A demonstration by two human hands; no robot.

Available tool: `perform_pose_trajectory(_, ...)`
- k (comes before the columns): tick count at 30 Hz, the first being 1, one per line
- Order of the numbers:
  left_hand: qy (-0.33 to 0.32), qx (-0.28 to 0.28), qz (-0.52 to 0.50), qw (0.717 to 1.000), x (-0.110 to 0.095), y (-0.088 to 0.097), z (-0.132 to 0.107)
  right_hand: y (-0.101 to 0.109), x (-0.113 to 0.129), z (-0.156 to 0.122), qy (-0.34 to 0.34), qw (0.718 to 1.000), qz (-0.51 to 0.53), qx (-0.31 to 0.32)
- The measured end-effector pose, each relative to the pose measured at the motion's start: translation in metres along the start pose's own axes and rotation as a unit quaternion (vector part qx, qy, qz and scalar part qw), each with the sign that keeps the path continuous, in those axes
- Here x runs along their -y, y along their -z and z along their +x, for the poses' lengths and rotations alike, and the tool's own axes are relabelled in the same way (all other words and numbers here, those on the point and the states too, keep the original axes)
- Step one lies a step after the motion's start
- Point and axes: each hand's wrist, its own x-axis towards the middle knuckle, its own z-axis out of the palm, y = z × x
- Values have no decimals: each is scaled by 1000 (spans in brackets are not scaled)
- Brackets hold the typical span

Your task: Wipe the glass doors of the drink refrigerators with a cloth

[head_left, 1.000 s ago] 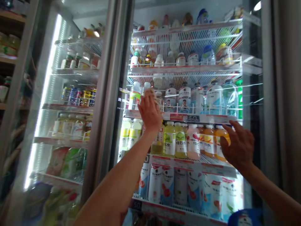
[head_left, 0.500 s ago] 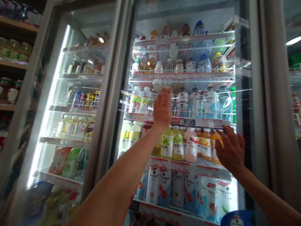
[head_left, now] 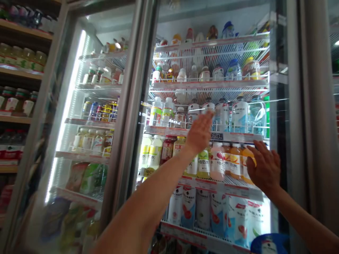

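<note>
My left hand (head_left: 200,133) reaches into a lit drinks fridge, fingers stretched out flat and holding nothing. Its fingertips are close to a white-labelled bottle (head_left: 208,107) on the wire shelf (head_left: 238,137) with a price strip. My right hand (head_left: 265,167) is lower and to the right, fingers spread, resting against an orange drink bottle (head_left: 245,155) in the row below. Beside that stand pink and green-labelled bottles (head_left: 203,162).
The fridge's grey door post (head_left: 129,123) runs down the middle, with a shut glass door (head_left: 79,141) and more drinks to its left. Wooden shelves with jars (head_left: 21,58) stand at the far left. A blue-capped item (head_left: 268,243) shows at the bottom right.
My left hand has moved right and down along the shelf, away from the green-labelled bottles at its left end. It went from curled to flat. My right hand has stayed at the orange bottle.
</note>
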Motion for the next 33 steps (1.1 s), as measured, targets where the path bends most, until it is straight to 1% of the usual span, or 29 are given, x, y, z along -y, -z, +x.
perform_pose_trajectory(1, -52, 24, -3, 998, -4, -2, -1, 0, -1, 0, 4, 1000, 5, 2)
perform_pose_trajectory(2, -73, 34, -3, 997, -1, -2, -2, 0, -2, -1, 7, 1000, 9, 4)
perform_pose_trajectory(3, -59, 27, 0, 998, 10, 2, -4, 1, -2, -1, 7, 1000, 11, 7)
perform_pose_trajectory(4, -16, 5, 3, 1000, 26, 9, -5, 0, -2, -1, 3, 1000, 12, 10)
perform_pose_trajectory(5, 57, -33, 8, 998, 46, 16, -6, 0, -2, -2, -4, 1000, 12, 14)
perform_pose_trajectory(6, 152, -77, 12, 985, 65, 24, -7, 0, -1, -2, -12, 1000, 12, 16)
perform_pose_trajectory(7, 246, -125, 15, 961, 80, 29, -7, -1, 0, -2, -19, 1000, 13, 16)
perform_pose_trajectory(8, 292, -149, 20, 945, 90, 32, -7, -1, 1, -1, -23, 1000, 14, 13)
perform_pose_trajectory(9, 320, -163, 22, 933, 92, 32, -7, -1, 1, -1, -25, 1000, 16, 7)
perform_pose_trajectory(10, 311, -159, 21, 937, 89, 30, -8, -1, 1, -1, -23, 1000, 18, -1)
perform_pose_trajectory(11, 267, -136, 17, 954, 81, 26, -9, -1, 1, -1, -19, 1000, 18, -7)
perform_pose_trajectory(13, 137, -70, 6, 988, 66, 19, -13, 0, 0, -1, -9, 1000, 19, -8)
perform_pose_trajectory(14, 82, -40, 3, 996, 64, 18, -17, 0, -1, -1, -5, 1000, 20, -3)
perform_pose_trajectory(15, 60, -26, 4, 998, 68, 21, -22, 1, -1, -1, -2, 1000, 21, 2)
perform_pose_trajectory(16, 83, -33, 12, 996, 76, 25, -27, 1, -2, -2, -4, 1000, 21, 6)
perform_pose_trajectory(17, 138, -54, 23, 989, 88, 32, -33, 1, -2, -2, -9, 1000, 21, 8)
perform_pose_trajectory(19, 271, -110, 47, 955, 110, 43, -44, -1, -1, -3, -17, 1000, 20, 4)
perform_pose_trajectory(20, 316, -130, 55, 938, 115, 46, -48, -2, -1, -3, -20, 1000, 20, -2)
perform_pose_trajectory(21, 332, -136, 59, 931, 114, 46, -52, -3, -1, -4, -21, 1000, 21, -8)
perform_pose_trajectory(22, 315, -130, 58, 938, 108, 43, -55, -4, -1, -4, -19, 999, 23, -14)
perform_pose_trajectory(23, 272, -111, 51, 955, 98, 39, -58, -4, -1, -4, -18, 999, 25, -18)
perform_pose_trajectory(25, 127, -48, 27, 990, 77, 29, -64, -4, -2, -4, -16, 999, 29, -24)
perform_pose_trajectory(26, 64, -21, 17, 998, 71, 26, -68, -4, -2, -4, -14, 999, 30, -18)
perform_pose_trajectory(27, 31, -9, 12, 999, 69, 25, -71, -3, -2, -4, -15, 999, 30, -11)
perform_pose_trajectory(28, 41, -17, 14, 999, 72, 26, -75, -2, -2, -4, -17, 999, 29, -4)
perform_pose_trajectory(29, 88, -42, 22, 995, 79, 28, -79, -2, -2, -4, -23, 999, 27, 2)
perform_pose_trajectory(31, 218, -106, 44, 969, 93, 33, -88, -1, 0, -4, -33, 999, 24, 10)
perform_pose_trajectory(32, 261, -127, 52, 956, 96, 34, -93, -2, 0, -5, -37, 999, 26, 8)
perform_pose_trajectory(33, 271, -136, 55, 951, 96, 34, -98, -2, 0, -5, -39, 999, 29, 4)
